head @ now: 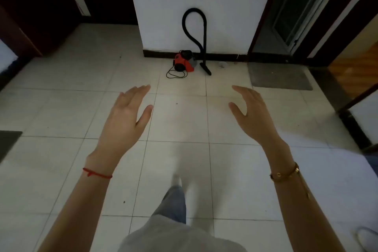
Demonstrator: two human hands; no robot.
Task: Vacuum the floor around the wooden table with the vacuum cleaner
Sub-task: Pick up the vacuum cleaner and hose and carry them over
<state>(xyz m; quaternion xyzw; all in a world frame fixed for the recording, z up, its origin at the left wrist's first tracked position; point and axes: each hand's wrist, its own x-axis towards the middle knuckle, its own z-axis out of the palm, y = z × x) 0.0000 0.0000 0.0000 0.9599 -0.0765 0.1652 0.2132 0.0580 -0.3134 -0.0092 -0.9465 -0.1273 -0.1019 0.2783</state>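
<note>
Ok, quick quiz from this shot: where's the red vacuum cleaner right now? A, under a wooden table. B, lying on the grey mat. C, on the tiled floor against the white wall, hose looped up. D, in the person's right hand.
C: the red vacuum cleaner sits on the tiled floor by the white wall, its black hose looping upward, while the left hand and right hand are open and hold nothing.

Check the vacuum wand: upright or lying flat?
Upright. The wand stands against the white wall, its nozzle on the tiled floor, with the hose looping over to the red vacuum body.

Dim room, soft blur, curved edges
</note>
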